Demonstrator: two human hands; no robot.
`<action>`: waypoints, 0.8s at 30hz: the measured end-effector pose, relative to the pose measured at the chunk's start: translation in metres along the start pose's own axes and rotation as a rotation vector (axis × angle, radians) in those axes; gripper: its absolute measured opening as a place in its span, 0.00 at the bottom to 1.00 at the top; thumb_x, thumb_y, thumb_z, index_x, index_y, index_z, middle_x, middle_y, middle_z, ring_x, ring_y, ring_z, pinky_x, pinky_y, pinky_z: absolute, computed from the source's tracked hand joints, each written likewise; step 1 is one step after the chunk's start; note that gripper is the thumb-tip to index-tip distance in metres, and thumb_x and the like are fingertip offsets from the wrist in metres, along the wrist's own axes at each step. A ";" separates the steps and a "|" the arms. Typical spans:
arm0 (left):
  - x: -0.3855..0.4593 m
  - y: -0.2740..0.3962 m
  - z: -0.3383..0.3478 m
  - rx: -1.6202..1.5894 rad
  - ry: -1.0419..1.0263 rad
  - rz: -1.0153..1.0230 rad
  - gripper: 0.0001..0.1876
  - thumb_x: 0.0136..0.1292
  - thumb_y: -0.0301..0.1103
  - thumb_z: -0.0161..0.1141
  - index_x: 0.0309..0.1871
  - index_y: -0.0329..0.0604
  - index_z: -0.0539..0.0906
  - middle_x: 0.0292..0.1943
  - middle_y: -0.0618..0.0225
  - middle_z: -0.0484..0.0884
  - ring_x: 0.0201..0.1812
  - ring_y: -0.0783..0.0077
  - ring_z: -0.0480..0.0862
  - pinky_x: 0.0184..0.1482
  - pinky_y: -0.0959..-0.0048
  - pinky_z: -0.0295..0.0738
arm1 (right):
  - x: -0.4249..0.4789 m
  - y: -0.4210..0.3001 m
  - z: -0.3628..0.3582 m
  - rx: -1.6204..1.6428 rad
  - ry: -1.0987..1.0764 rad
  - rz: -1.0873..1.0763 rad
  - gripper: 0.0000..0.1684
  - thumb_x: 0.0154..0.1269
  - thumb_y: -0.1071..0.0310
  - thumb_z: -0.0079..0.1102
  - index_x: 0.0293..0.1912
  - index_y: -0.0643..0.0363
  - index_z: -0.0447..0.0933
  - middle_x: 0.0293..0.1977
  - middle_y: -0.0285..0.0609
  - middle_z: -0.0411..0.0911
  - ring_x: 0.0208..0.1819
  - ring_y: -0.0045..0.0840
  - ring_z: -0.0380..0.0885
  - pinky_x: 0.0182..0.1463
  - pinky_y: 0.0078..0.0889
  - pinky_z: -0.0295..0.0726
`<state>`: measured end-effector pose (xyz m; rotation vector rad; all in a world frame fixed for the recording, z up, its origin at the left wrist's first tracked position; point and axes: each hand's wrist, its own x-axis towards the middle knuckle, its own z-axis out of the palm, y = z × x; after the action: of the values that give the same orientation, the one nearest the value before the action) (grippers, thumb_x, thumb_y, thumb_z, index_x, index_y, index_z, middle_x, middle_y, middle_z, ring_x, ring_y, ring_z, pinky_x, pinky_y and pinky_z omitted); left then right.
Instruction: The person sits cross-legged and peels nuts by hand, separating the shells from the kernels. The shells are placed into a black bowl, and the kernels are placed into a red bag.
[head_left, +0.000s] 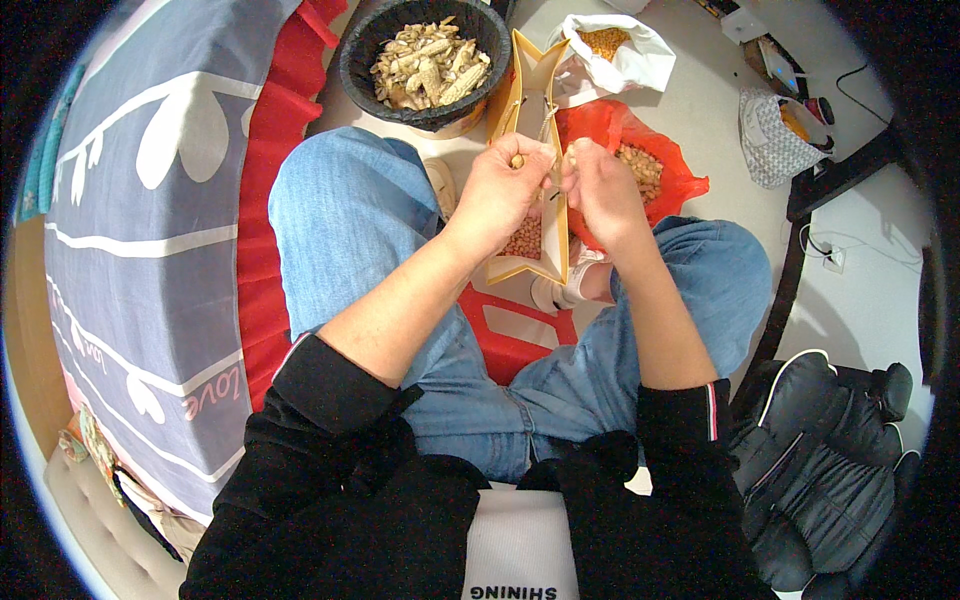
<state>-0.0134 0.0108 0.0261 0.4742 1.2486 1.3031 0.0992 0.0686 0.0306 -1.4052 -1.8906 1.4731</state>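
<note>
Both hands meet above an upright yellow-edged paper bag (564, 247) that stands open between my knees. Tucked in the curled fingers of my left hand (495, 184) is an unshelled peanut (517, 160). My right hand (606, 191) pinches a small pale piece (572, 156), seemingly peanut shell, its fingertips close against the left ones. Pinkish shelled peanuts (523, 238) lie at the bottom of the paper bag. Just right of it, a red plastic bag (679, 176) spreads open around peanuts in their shells (639, 169), partly hidden behind my right hand.
A black-lined bin (351, 71) with bare corncobs (431, 75) and shells stands at the far left. Behind the red bag is a white sack (649, 60) of corn kernels (604, 43). A covered bed (187, 247) borders the left; a black padded seat (817, 465) lies right.
</note>
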 end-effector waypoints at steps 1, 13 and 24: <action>0.000 0.001 0.000 0.035 0.020 0.001 0.06 0.59 0.33 0.50 0.32 0.42 0.72 0.21 0.73 0.70 0.21 0.84 0.67 0.20 0.85 0.62 | 0.000 0.001 0.001 -0.211 0.054 -0.111 0.22 0.64 0.56 0.33 0.25 0.63 0.67 0.16 0.45 0.68 0.20 0.35 0.70 0.28 0.32 0.70; 0.004 -0.003 -0.003 0.312 0.068 0.243 0.06 0.55 0.32 0.56 0.30 0.40 0.75 0.22 0.73 0.73 0.23 0.83 0.71 0.25 0.83 0.68 | 0.001 -0.001 0.000 0.728 -0.241 0.218 0.17 0.64 0.60 0.35 0.39 0.64 0.68 0.34 0.41 0.72 0.33 0.20 0.73 0.38 0.22 0.72; 0.006 0.008 -0.005 0.201 0.105 0.093 0.11 0.59 0.33 0.44 0.43 0.41 0.72 0.21 0.74 0.71 0.19 0.85 0.68 0.19 0.86 0.61 | 0.012 0.020 -0.001 0.968 -0.269 0.282 0.11 0.60 0.66 0.45 0.37 0.64 0.68 0.32 0.39 0.70 0.34 0.22 0.70 0.41 0.23 0.71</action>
<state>-0.0228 0.0162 0.0291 0.6189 1.4688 1.2997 0.1045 0.0787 0.0098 -1.0204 -0.8130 2.3373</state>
